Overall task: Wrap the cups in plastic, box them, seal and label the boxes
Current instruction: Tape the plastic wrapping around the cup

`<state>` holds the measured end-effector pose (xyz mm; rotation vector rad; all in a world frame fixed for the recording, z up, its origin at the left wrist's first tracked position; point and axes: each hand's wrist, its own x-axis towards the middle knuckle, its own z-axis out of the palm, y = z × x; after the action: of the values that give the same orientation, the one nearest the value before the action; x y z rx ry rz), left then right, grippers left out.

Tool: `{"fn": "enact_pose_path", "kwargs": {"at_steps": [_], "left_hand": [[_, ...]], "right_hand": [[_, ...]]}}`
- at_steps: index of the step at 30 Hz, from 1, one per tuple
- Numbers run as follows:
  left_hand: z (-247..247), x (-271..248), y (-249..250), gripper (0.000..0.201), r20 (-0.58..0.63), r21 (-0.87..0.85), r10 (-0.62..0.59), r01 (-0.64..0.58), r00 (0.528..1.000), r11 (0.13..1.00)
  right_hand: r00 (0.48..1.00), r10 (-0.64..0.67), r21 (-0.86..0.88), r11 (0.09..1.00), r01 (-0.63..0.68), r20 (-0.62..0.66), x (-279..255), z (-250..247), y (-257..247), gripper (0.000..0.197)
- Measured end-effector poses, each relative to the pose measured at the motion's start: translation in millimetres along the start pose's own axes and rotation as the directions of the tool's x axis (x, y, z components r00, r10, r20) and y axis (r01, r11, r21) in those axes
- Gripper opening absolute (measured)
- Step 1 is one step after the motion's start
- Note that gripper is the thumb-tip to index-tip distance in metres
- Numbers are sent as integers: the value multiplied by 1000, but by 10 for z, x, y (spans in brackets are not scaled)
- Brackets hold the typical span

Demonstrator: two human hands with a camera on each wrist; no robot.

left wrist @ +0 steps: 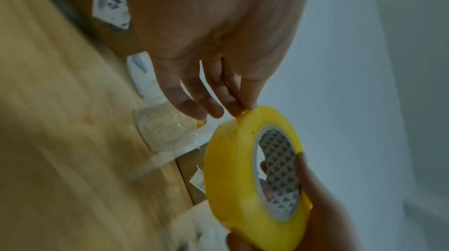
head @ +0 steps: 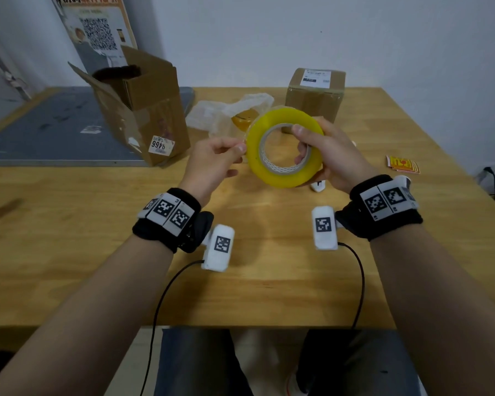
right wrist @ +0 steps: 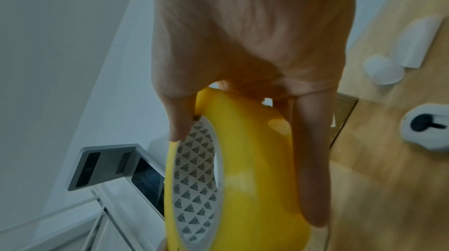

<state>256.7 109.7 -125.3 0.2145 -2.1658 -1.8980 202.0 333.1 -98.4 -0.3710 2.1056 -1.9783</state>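
wooden table [head: 269, 281], open cardboard box [head: 143, 110], pale wall [head: 355, 32]

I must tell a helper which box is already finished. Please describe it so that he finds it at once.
On the wooden table, look to the far right edge near the wall. The sealed box stands there, behind the tape roll. Unlike the open box on the left, it is closed and bears a white label on top.

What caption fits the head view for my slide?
Right hand holds the yellow tape roll while the left hand pinches its edge above the wooden table.
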Motion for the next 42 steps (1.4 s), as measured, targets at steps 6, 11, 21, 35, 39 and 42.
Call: {"fn": "enact_pose_path", "kwargs": {"at_steps": [6,11,21,35,39,42], "left_hand": [[31,14,-18,17,-39,175,31,-23,999,984],[90,21,5,19,-58,371,74,-47,996,927],[128,-43,76,11,113,415,-170,109,979,903],[-13,-62,48,63,26,153,73,-76,997,985],[-12,-43,59,42,-14,113,-63,64,998,991],[96,-81,53,15,54,87,-105,100,993,991]], "right_hand": [[1000,15,-9,1000,-15,9,-25,43,47,33],[1000,13,-42,999,-14,-12,6,83,72,32],[997,-80,-288,955,70,-23,83,75,138,30],[993,-1,-62,998,-6,-114,29,-16,-52,33],[993,26,-23,999,-28,-118,18,-82,-36,41],[997,46,34,998,-43,-66,5,-72,-10,40]]}}
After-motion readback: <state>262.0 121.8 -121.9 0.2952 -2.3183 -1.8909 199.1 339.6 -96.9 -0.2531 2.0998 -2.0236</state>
